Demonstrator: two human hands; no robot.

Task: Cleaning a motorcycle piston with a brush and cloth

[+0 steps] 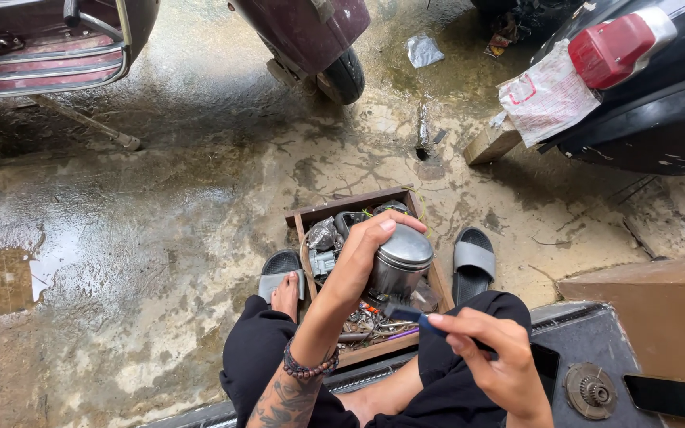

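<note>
Nearest the camera, the right hand (491, 361) is curled shut around a slim blue-tipped tool (418, 319) — a small brush, by the look of it — pinched between thumb and forefinger, its dark head pointing left toward the base of the piston (400, 261). How the far end of the tool sits in the palm is hidden.

Just beyond, the left hand (362, 261), with a bead bracelet (308, 368) on its wrist, has the piston. The fingers (384, 227) wrap over the top left of the crown and down the skirt on the near side, closed firmly on it; the thumb is hidden. The piston is held above the wooden box (356, 201), tilted, its flat grey crown facing up and to the right, clear of the fingers there.

It looks like cast metal: stiff, fairly weighty for its size, and likely slick if oily — so a grip spread round the skirt, as here, seems sounder than one on the smooth crown. It should stand firm pressure, though a drop onto the concrete could mark it.

The box below holds loose small parts and wires. A bare foot (285, 295) and grey sandals (473, 260) flank it on the wet concrete floor (160, 206). At right, a gear part (591, 389) and a phone (674, 396) lie on a dark platform (596, 341). Farther off stand scooters (311, 32) and a red tail light (616, 43).
</note>
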